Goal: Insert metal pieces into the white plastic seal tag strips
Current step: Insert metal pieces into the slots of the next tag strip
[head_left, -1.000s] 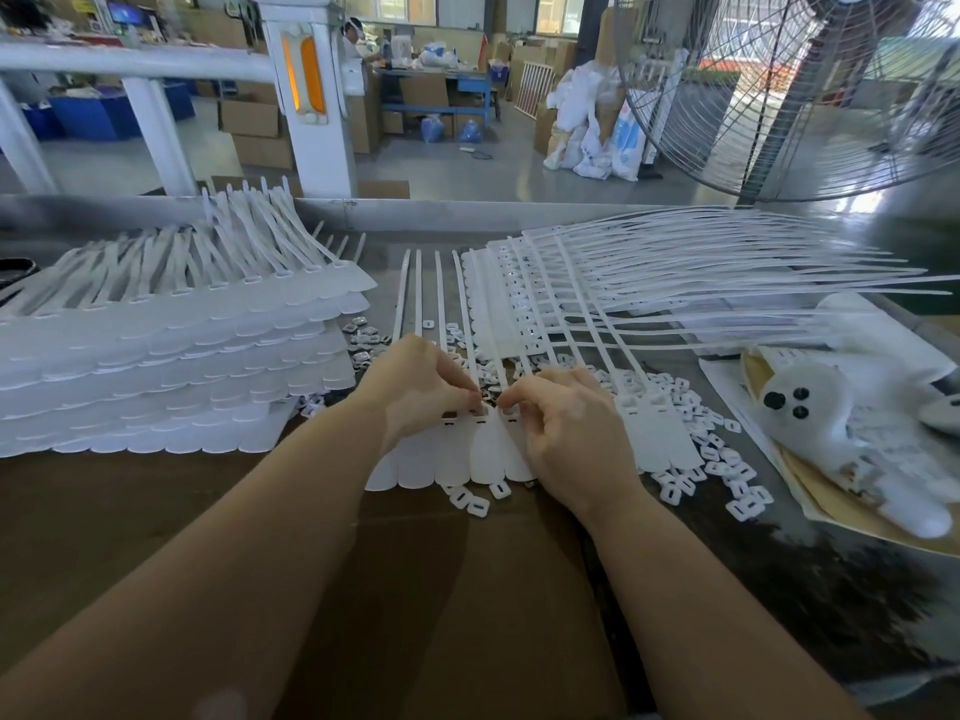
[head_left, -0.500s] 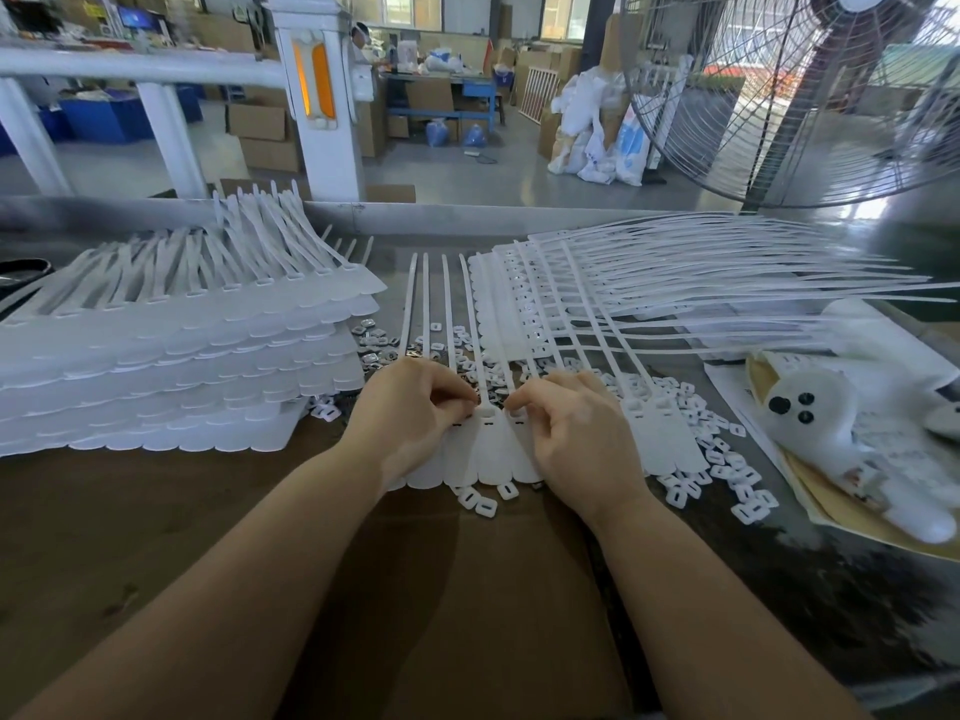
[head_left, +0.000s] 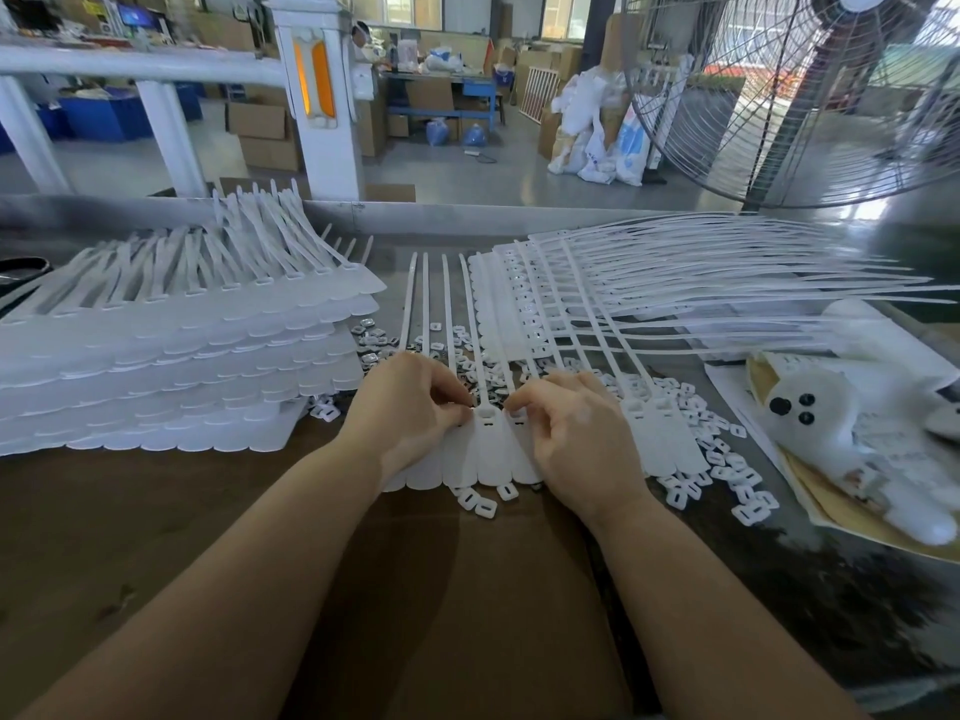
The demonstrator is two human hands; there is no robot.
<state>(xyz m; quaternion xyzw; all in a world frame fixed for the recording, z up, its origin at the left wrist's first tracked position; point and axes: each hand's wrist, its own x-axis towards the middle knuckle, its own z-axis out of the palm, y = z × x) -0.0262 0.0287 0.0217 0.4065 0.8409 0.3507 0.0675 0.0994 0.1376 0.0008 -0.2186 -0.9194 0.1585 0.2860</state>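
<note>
Lying between hands: tag strip

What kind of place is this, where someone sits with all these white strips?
Most likely a small factory or packing workshop. Stacks of white seal tag strips cover the workbench, cardboard boxes line the concrete floor behind, and a big industrial fan stands nearby.

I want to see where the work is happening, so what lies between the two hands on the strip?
In the head view, between the left hand and right hand lies one tag head of the white seal strip, its long tail running away from the person.
</note>
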